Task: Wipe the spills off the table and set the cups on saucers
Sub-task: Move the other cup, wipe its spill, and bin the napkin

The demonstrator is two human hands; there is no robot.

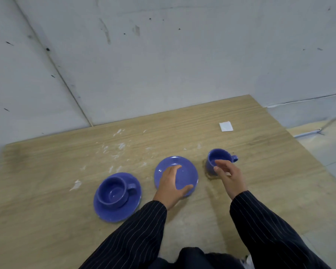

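Note:
A blue cup stands on a blue saucer at the left of the wooden table. An empty blue saucer lies in the middle. My left hand rests on its near edge, thumb and fingers spread across the plate. A second blue cup stands on the bare table to the right, its handle pointing right. My right hand hovers just in front of that cup with its fingers apart, holding nothing. A brownish stain rings the cup's base.
White flecks and smears are scattered over the table behind the saucers. A folded white paper lies far right near the back edge. Grey walls stand behind the table; its right edge drops to the floor.

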